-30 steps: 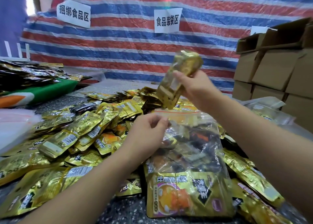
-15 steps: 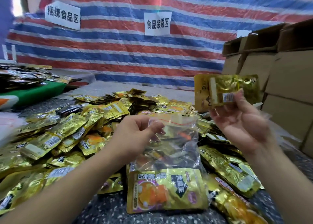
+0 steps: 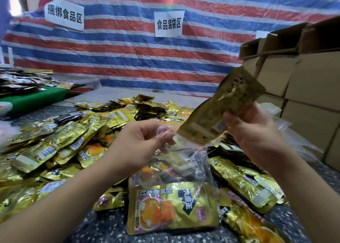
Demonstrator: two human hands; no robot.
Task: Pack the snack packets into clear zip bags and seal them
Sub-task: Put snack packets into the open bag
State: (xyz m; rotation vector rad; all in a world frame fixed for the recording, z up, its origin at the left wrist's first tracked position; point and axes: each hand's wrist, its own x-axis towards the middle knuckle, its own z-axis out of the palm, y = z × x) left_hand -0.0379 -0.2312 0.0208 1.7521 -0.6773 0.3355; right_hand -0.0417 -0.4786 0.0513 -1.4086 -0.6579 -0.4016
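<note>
While the left hand (image 3: 139, 141) pinches the rim of the zip bag (image 3: 176, 169) to hold its mouth open, the right hand (image 3: 252, 132) grips a gold packet (image 3: 219, 110), tilted with its near corner at the opening, apparently to slide in. Glare hides the seal strip; the bag's contents blur, and loose packets (image 3: 60, 143) crowd the table (image 3: 103, 230).

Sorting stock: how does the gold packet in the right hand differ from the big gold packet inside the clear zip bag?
The held gold foil packet is narrow, tilted, outside; the bagged gold packet is wider, flat, showing an orange picture. Both are shiny foil.
</note>
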